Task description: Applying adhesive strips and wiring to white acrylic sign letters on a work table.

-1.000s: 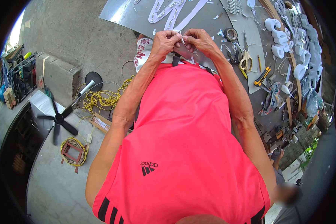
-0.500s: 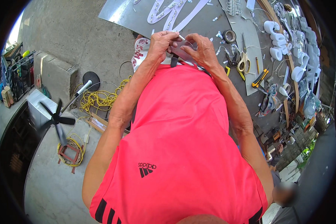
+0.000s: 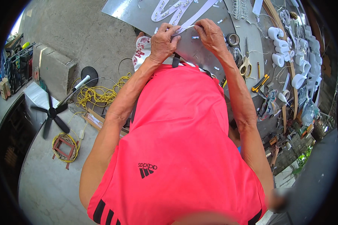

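Over the near edge of the grey metal sheet (image 3: pixel 199 48), both my hands are raised close together. My left hand (image 3: pixel 163 43) has its thumb and fingers pinched beside the lower point of a white flat letter-shaped piece (image 3: pixel 169 15), which carries a row of small modules on wire. What sits in that pinch is hidden by the fingers. Between the hands shows a short white stick-like piece (image 3: pixel 190 26), and my right hand (image 3: pixel 211 36) grips its right end between thumb and forefinger. A small loose module (image 3: pixel 195 37) lies on the sheet below it.
Right of my hands lie a black tape roll (image 3: pixel 233 39), scissors (image 3: pixel 245 67), a yellow utility knife (image 3: pixel 260 84) and several white curled strips (image 3: pixel 278 59). Left, on the floor, are a yellow cable (image 3: pixel 97 95) and a fan (image 3: pixel 52 112). Another person is partly visible at lower right.
Both hands have moved forward, up to the white letter piece, and slightly apart. The short white piece has come with them from nearer my body.
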